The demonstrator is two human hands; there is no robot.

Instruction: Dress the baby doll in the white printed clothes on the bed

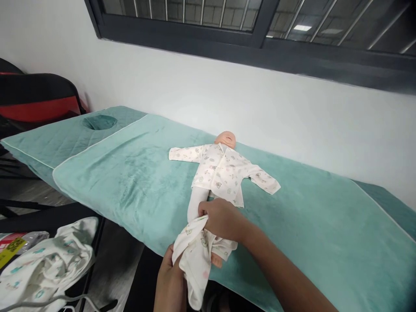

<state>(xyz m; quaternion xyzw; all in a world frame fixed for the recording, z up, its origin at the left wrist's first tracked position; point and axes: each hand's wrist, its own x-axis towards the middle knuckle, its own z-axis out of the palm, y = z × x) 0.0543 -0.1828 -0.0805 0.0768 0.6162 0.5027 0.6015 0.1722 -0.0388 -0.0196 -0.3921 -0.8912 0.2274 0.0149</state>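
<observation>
A baby doll (225, 139) lies on its back on a teal towel (136, 173), dressed in a white printed top (221, 171) with both sleeves spread out. White printed baby trousers (195, 255) are bunched around the doll's lower legs at the bed's near edge. My right hand (222, 219) grips the trousers' upper edge over the doll's legs. Below it, my left hand (170, 281) holds the hanging lower part of the trousers. One doll foot (216, 261) pokes out under the cloth.
The towel covers a teal massage bed (42, 143) with a face hole (99, 122) at the left end, set against a white wall under a dark window. More baby clothes (45, 264) lie on a low surface at bottom left. A black and red chair (35, 97) stands far left.
</observation>
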